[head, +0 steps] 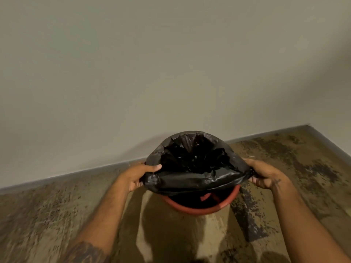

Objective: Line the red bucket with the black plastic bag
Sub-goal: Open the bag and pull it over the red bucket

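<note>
Closest to the camera, two bare forearms reach forward and down, the left one carrying a dark tattoo low on the arm. Right below them, shadows fall across the floor (pixel 57 215), a worn, mottled brown surface with darker patches.

Up to the hands. The left hand (pixel 137 176) is clamped on the left edge of the black bag (pixel 197 179), thumb hooked over the top of the plastic and fingers curled underneath. The right hand (pixel 266 176) is clenched on the right edge, the plastic bunched in its grip, a small dark mark showing on its back. Between them the bag's mouth is stretched wide, its near lip pulled taut in a glossy band from one hand to the other.

Just under that band sits the red bucket (pixel 199 208), standing on the floor. Only its near rim shows, a red arc, with something red glimpsed inside the dark opening. The bag hangs down into the bucket; the near lip is held above the rim, not folded over it. The far lip stands up in a crinkled arc, and whether it touches the bucket's far rim is hidden.

Behind it all, a grey skirting strip (pixel 76 174) runs along the base of a plain pale wall (pixel 152 63), meeting a corner at the right.
</note>
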The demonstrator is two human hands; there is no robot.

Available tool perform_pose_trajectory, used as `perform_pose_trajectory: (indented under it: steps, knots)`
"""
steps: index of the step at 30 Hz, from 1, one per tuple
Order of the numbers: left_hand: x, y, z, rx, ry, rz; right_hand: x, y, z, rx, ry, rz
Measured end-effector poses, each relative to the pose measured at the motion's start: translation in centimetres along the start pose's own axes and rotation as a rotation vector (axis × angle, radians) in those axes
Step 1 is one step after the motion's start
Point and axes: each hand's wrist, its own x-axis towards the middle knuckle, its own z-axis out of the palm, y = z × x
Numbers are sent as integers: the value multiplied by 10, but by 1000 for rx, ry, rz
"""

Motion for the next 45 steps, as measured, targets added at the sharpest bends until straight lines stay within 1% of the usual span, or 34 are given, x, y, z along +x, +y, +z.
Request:
perform_pose_trajectory:
  steps: [3, 7, 10, 12, 15, 17, 19, 21, 23, 27, 32, 34, 36, 38, 39, 40, 41, 42, 43, 44, 45]
  knots:
    - [-13, -19, 6, -51, 126, 31, -19, 9, -3, 84, 12, -24]
    - [-27, -35, 18, -307, 230, 9, -37, 23, 1, 231, 112, 16]
    - [-39, -47, 26, -482, 220, -24, -48, 37, 7, 369, 137, 78]
    - [-46, -55, 34, -590, 211, -26, -52, 48, 12, 499, 139, 83]
    - [-51, -65, 46, -702, 257, 20, -56, 62, 21, 672, 143, 76]
    - [-54, -67, 53, -798, 248, 53, -57, 68, 28, 742, 133, 64]
    - [-58, -69, 59, -844, 197, 92, -55, 73, 34, 721, 96, 42]
    - [-61, -77, 65, -811, 104, 122, -56, 80, 40, 672, 41, 48]
    - [-61, -91, 72, -808, 72, 148, -58, 88, 43, 627, 32, 73]
    - [-56, -115, 83, -877, 207, 131, -54, 108, 41, 637, 71, 62]
    - [-28, -108, 83, -952, 245, 98, -34, 108, 42, 668, 148, 26]
    - [-9, -100, 78, -977, 265, 70, -20, 105, 41, 650, 208, -10]
    - [7, -96, 73, -939, 281, 15, -8, 102, 37, 596, 251, -35]
    - [10, -91, 65, -819, 279, -45, -6, 94, 31, 483, 267, -41]
    - [7, -85, 58, -746, 313, -56, -7, 86, 27, 393, 303, -44]
    - [3, -78, 49, -651, 403, -34, -9, 75, 24, 279, 386, -56]
    - [0, -70, 39, -532, 560, 41, -11, 62, 22, 137, 531, -97]
    - [-3, -60, 30, -393, 747, 177, -10, 48, 21, -26, 738, -188]
    - [-7, -48, 26, -226, 904, 363, -8, 32, 24, -204, 946, -356]
    - [-11, -33, 27, -16, 999, 587, -6, 16, 32, -402, 1052, -574]
    - [-14, -17, 34, 241, 987, 838, -3, 2, 45, -634, 1028, -792]
